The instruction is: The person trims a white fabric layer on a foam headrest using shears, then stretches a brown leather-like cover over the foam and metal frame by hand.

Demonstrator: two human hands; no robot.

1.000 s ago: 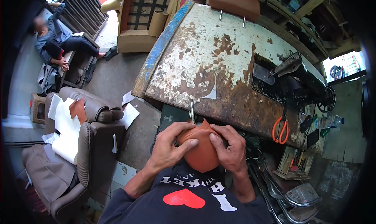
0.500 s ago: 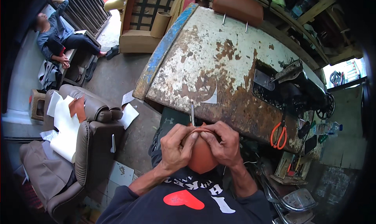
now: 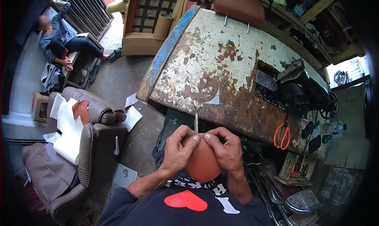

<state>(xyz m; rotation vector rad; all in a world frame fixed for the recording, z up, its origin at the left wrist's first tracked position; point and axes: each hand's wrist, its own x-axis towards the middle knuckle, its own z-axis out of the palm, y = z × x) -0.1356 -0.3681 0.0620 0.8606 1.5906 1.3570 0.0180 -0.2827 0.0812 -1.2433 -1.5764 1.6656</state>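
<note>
Brown headrest [image 3: 203,164] — left hand [image 3: 177,151], right hand [image 3: 227,150] pinching its edge, metal post [image 3: 196,121] beyond

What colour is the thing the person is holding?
The held piece is reddish brown; it shows best in the head view.

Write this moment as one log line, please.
left hand: pinching brown piece | right hand: pinching same piece | metal rod: beyond both hands | orange-handled scissors: on worktable
</note>
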